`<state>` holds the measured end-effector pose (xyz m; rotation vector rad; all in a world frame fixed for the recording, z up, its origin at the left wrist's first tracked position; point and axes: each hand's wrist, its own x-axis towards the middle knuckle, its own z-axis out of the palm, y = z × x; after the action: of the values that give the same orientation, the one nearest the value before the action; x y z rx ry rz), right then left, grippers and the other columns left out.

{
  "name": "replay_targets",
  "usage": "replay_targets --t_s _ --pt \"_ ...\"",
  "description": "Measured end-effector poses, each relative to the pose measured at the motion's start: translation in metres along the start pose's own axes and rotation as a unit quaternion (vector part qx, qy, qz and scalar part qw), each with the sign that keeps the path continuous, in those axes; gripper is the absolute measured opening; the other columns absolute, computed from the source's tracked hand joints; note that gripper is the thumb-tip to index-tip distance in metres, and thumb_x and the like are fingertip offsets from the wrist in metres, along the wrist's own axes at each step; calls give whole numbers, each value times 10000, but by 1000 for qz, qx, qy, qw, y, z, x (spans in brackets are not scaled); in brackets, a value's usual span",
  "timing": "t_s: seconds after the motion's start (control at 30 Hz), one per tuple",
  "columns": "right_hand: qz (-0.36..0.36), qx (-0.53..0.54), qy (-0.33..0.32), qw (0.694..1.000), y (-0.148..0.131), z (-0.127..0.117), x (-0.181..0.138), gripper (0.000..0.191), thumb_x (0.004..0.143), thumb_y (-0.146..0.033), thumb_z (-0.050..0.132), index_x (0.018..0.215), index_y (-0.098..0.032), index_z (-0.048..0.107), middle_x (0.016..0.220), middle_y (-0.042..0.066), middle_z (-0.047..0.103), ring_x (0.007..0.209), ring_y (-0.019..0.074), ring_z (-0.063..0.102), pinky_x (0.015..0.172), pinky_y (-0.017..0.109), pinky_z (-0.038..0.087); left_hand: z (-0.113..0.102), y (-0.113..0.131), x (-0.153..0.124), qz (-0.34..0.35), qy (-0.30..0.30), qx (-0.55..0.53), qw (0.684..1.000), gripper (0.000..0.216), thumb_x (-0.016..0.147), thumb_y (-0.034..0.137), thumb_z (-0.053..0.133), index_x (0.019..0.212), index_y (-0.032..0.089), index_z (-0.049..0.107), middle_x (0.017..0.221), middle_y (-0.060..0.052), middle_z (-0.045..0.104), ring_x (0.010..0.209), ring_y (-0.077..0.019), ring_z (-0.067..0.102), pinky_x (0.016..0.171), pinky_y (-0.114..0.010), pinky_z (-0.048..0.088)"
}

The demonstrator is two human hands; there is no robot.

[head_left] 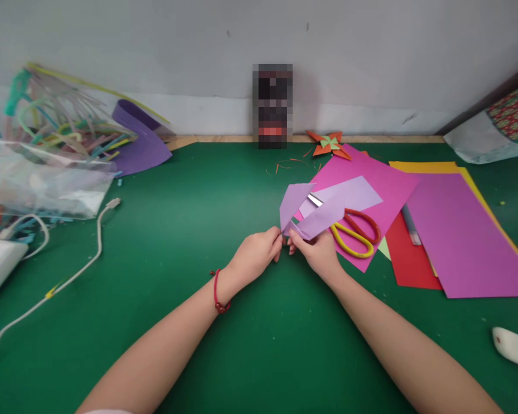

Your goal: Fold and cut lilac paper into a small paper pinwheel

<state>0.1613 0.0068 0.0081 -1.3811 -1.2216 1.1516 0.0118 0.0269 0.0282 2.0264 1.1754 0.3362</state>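
Green is the table (185, 345) under everything. At far left we see a clear bag of paper strips (43, 172) and a white cable (90, 253) trailing beside it, both well apart from our hands. Near the middle our left hand (256, 253), a red bracelet (218, 293) at its wrist, meets our right hand (319, 259) fingertip to fingertip. Both are pinched shut on the lower-left corner of a folded lilac paper (319, 221). From that pinch the paper lies up and to the right, its long axis slanting the same way, with one flap standing above the left fingertips. The right hand sits just under its bulk, so it is the nearer one. Close behind lie scissors (358, 214) on a pink sheet (384, 184). Further right are a red sheet (408, 261) and a purple sheet (470, 241) — nothing stands between hands and paper.
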Motion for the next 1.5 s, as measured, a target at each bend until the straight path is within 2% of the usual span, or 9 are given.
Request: replay_targets --t_s 0.33,0.57,0.8,1.03,1.2,1.4,1.5 --pt "23 -28 9 999 -4 3 -2 253 713 -374 621 547 -184 610 476 20 618 453 168 603 486 281 513 -2 0 1 -4 -1 17 1000 251 894 184 335 661 185 428 518 40 553 479 -98 500 545 -212 361" --pt "-12 -62 17 998 -5 2 -6 257 736 -357 602 541 -190 605 479 18 623 470 175 612 504 281 513 -1 0 1 -3 -1 30 1000 242 904 209 308 706 189 446 550 31 563 511 -118 523 565 -234 381" --pt "-14 -66 7 998 -5 1 -4 267 744 -360 586 542 -187 610 473 20 621 466 174 612 501 281 510 -2 0 2 3 -13 57 998 277 917 208 292 677 193 429 542 31 557 489 -116 504 551 -231 374" --pt "-6 -50 -17 999 -3 0 -1 263 746 -363 580 555 -184 612 467 20 615 446 170 602 478 278 502 2 -4 1 9 22 36 999 262 901 207 345 662 185 450 495 47 528 472 -100 495 536 -211 352" --pt "-20 -80 6 997 -3 3 -4 274 752 -351 577 531 -189 593 473 25 620 459 177 608 486 280 503 7 -2 1 1 59 79 995 268 886 197 361 639 181 462 467 42 514 441 -100 475 504 -215 336" --pt "-82 -144 37 985 1 5 -11 263 762 -326 576 543 -183 587 509 29 629 507 180 616 507 270 487 13 -2 1 -7 73 127 989 273 901 228 343 678 172 490 483 28 523 449 -113 504 502 -225 359" --pt "-84 -149 52 984 1 6 -11 252 754 -328 586 551 -180 592 510 29 628 503 175 611 517 272 489 14 -4 1 -15 72 123 990 270 904 239 331 700 172 495 504 25 536 466 -113 513 509 -223 359"
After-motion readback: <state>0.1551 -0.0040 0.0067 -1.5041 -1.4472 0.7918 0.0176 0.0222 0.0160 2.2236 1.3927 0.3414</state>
